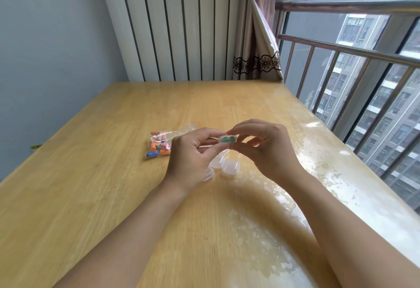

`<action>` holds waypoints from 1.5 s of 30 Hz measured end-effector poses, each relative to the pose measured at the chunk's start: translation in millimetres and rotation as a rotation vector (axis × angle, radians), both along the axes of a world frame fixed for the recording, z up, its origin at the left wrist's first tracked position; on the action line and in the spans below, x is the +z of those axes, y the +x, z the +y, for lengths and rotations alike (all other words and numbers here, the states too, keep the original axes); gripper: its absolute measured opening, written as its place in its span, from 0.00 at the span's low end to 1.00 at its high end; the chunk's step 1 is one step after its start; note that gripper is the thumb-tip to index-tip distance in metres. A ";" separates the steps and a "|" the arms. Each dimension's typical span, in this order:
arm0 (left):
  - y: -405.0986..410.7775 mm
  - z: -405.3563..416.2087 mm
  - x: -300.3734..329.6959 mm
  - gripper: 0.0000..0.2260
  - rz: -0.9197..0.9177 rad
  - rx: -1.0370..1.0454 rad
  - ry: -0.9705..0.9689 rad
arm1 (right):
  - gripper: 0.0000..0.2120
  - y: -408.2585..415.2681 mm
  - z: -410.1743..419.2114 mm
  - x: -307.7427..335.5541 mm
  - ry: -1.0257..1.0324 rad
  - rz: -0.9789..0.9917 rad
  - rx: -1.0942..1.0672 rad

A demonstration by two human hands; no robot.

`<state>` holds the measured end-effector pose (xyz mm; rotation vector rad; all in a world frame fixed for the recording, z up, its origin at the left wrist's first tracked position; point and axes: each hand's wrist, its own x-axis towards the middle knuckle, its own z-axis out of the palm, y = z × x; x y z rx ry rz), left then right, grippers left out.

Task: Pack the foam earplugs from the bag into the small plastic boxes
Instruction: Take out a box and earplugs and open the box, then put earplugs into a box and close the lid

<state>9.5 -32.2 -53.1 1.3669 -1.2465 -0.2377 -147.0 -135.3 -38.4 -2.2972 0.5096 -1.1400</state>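
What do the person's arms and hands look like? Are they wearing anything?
Both arms are bare all the way to the bottom of the picture, with no sleeves showing. The left hand and the right hand wear no gloves, and no rings, watch or bracelet can be seen.

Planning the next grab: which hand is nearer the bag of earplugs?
Left. The left hand is just right of the bag of earplugs, almost touching it; the right hand lies farther right, beyond the held small box.
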 end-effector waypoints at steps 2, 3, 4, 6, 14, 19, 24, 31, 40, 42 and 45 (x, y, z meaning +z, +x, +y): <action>-0.5 -0.3 -0.7 0.10 0.019 -0.014 0.010 | 0.07 0.3 -0.3 0.1 0.001 0.015 0.002; 0.0 -0.9 -1.3 0.11 0.015 -0.013 0.027 | 0.07 0.4 -0.7 0.0 -0.010 0.033 -0.003; 1.0 -1.2 -1.6 0.11 -0.004 0.000 0.044 | 0.08 0.0 -2.8 -0.5 -0.033 0.056 -0.019; 8.7 -1.7 -0.8 0.15 -0.121 0.127 0.048 | 0.09 -2.8 -11.4 -3.0 -0.084 0.094 -0.097; 38.2 -0.2 -6.7 0.39 -0.393 0.616 0.530 | 0.11 -6.5 -41.4 -31.5 0.145 0.219 -0.363; 45.8 -8.9 -19.0 0.31 -0.391 0.666 0.554 | 0.10 -3.1 -45.4 -30.0 0.298 0.259 -0.283; 62.6 -17.3 -29.2 0.21 -0.316 0.587 0.491 | 0.12 -1.3 -30.4 -18.6 0.156 0.266 -0.202; 57.0 -10.5 -14.8 0.05 -0.064 0.327 0.327 | 0.14 25.8 16.4 -12.8 -0.106 0.238 0.023; 56.3 -8.8 -13.6 0.09 0.081 0.194 0.331 | 0.14 43.5 15.4 -31.2 -0.131 0.327 -0.019; 56.2 -9.9 -14.3 0.10 0.137 0.168 0.329 | 0.14 46.9 17.2 -27.6 -0.159 0.265 -0.059; 55.7 -10.9 -15.0 0.08 0.132 0.186 0.316 | 0.14 53.1 22.1 -24.6 -0.230 0.328 -0.105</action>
